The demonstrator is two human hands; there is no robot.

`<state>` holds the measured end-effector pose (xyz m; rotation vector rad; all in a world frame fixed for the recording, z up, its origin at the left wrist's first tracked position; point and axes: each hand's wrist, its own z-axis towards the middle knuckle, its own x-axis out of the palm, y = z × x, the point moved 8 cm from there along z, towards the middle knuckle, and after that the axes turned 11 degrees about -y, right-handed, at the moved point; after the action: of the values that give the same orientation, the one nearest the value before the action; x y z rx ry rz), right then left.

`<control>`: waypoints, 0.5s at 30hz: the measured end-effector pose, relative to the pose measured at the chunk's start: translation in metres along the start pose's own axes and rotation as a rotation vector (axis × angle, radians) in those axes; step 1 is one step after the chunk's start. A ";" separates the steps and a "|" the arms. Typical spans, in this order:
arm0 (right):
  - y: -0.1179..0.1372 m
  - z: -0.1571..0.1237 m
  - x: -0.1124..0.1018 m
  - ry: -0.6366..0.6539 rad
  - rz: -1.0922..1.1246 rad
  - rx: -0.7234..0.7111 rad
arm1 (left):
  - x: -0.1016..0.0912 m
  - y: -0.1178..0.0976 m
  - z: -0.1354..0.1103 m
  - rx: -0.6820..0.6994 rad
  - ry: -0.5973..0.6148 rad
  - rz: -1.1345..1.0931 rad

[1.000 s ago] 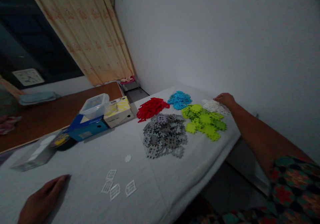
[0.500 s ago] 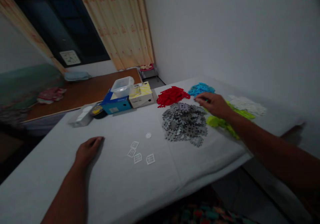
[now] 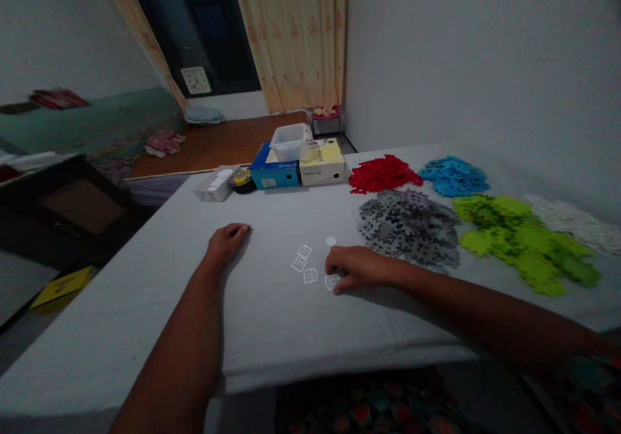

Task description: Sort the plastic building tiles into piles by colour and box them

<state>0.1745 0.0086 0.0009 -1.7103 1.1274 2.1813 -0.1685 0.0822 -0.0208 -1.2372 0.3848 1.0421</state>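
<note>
My left hand [image 3: 226,245] rests on the white tablecloth with its fingers curled in and nothing visible in them. Over on the right, my right hand [image 3: 359,267] is low above the cloth, thumb and fingers apart around a small white window-shaped lattice piece [image 3: 332,283]. The hand partly covers that piece; whether the fingers touch it I cannot tell. Left of it lie more white lattice pieces [image 3: 310,275], flat and close together. A white flower-shaped piece [image 3: 330,241] sits just beyond my right fingers.
Piles of grey [image 3: 405,227], red [image 3: 383,174], blue [image 3: 455,175], lime-green [image 3: 528,240] and white pieces [image 3: 577,220] spread along the right side. At the back stand a blue box [image 3: 275,174], a yellow-white box [image 3: 322,165], a clear tub [image 3: 290,138], black tape roll [image 3: 242,180] and grey box [image 3: 213,186].
My right hand has come back from beside the blue and green piles to the white lattice pieces. The camera view has turned left; my left hand still rests on the cloth.
</note>
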 end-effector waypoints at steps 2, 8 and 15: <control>-0.007 -0.001 0.004 -0.024 0.071 0.071 | 0.001 0.000 0.000 -0.002 0.008 0.003; -0.023 -0.003 0.009 -0.206 0.274 0.134 | 0.000 0.001 0.000 0.003 -0.002 0.022; -0.011 -0.021 -0.022 -0.333 0.124 -0.092 | -0.004 0.002 0.000 -0.019 0.003 0.051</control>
<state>0.2040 0.0097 0.0137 -1.2689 1.0841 2.5077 -0.1723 0.0802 -0.0189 -1.2521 0.4111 1.0897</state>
